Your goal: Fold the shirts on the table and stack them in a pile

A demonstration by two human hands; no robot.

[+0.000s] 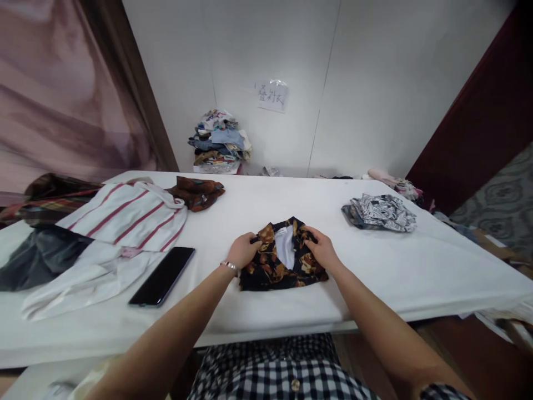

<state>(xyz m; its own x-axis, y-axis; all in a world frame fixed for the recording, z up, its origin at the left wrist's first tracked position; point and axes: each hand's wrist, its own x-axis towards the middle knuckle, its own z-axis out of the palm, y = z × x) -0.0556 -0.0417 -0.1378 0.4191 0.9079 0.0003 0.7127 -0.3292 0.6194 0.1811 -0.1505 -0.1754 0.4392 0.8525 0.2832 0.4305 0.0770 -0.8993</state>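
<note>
Black floral shirt (280, 261) folded compact, near centre of white surface (375, 278). Left hand (244, 250) pinching collar edge, right hand (321, 250) pressing opposite edge. Step judged: final squaring. Next calls for even smoothing. Phone (162, 276) lying left.

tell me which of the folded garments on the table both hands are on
The dark floral shirt at the near edge: the left hand and right hand grip it. The rust one and black-and-white one lie untouched.
</note>
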